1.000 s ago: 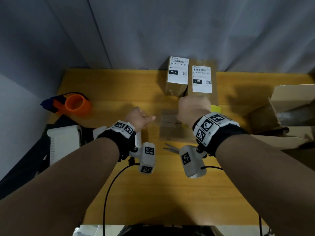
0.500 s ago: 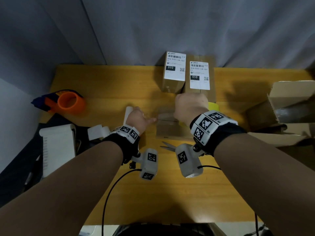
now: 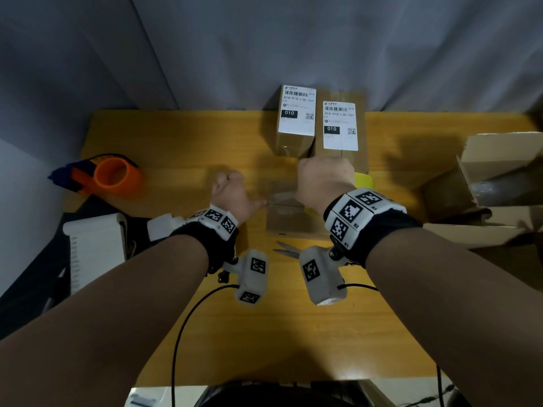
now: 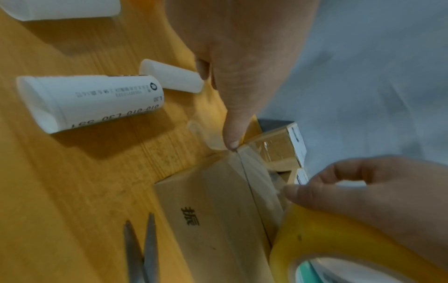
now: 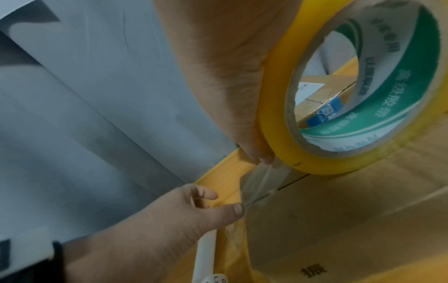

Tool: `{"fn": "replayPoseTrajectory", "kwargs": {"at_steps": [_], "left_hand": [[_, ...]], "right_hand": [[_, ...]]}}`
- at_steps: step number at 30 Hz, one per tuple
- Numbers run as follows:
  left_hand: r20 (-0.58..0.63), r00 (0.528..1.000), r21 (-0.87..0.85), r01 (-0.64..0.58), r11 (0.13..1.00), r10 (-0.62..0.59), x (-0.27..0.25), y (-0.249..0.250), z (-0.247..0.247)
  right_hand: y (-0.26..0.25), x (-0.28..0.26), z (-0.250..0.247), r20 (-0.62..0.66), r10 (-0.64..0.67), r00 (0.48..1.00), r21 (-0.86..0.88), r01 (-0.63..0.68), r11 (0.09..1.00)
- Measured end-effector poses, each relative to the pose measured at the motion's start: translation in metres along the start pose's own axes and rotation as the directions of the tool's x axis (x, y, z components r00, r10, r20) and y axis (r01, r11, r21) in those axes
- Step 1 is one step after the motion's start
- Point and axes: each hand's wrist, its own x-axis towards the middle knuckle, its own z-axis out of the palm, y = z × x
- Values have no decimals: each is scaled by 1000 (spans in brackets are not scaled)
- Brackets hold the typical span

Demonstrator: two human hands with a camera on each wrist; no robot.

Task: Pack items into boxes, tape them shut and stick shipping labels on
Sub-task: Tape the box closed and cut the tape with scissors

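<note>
A small brown cardboard box (image 3: 282,221) lies flat on the wooden table (image 3: 176,142) between my hands. My right hand (image 3: 323,183) grips a yellow tape roll (image 5: 278,124) just above the box's right part. A clear tape strip (image 4: 257,172) runs from the roll along the box's centre seam to its left edge. There my left hand (image 3: 232,195) pins the tape end with its thumb (image 4: 232,134), the other fingers curled. The loose tape end hangs past the box edge.
Scissors (image 3: 286,251) lie just in front of the box. Two labelled boxes (image 3: 295,118) stand behind it. White label rolls (image 4: 92,99) lie at the left, an orange tape dispenser (image 3: 113,176) farther left. Open cartons (image 3: 499,171) sit at the right.
Both hands stay almost in place over the box. The left hand has shifted slightly, its thumb down on the box's left edge.
</note>
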Motion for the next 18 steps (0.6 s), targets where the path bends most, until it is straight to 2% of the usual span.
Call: {"fn": "replayPoseTrajectory", "kwargs": {"at_steps": [2,3,4,6,8,11,13,15,18], "left_hand": [[58,990,-132,-117,984,125,-2,8,2],[99,985,-224,-117,967,142,-2,11,5],[140,982,-332,-71,941,124,-3,13,6],[224,974,-528,97,844,28,-2,15,7],[276,961,-547,157,822,0,0,16,9],[336,942,-419,132,899,18,-3,24,11],[385,923,-387,152,910,9,-5,30,17],[415,910,-429,203,881,-7,-7,32,24],[397,916,-550,291,783,-62,-8,28,27]], "right_hand": [[1,-1,0,-5,-4,1000,8,4,1000],[1,-1,0,-5,-7,1000,13,7,1000],[2,-2,0,-4,-8,1000,19,9,1000],[3,-2,0,-5,-10,1000,33,10,999],[5,-3,1,-23,-19,1000,52,20,998],[9,-6,2,-67,-46,997,90,52,995],[12,-6,2,-95,-57,994,125,69,990],[14,-7,2,-111,-72,991,151,88,985],[21,-10,0,-91,-127,988,157,140,978]]}}
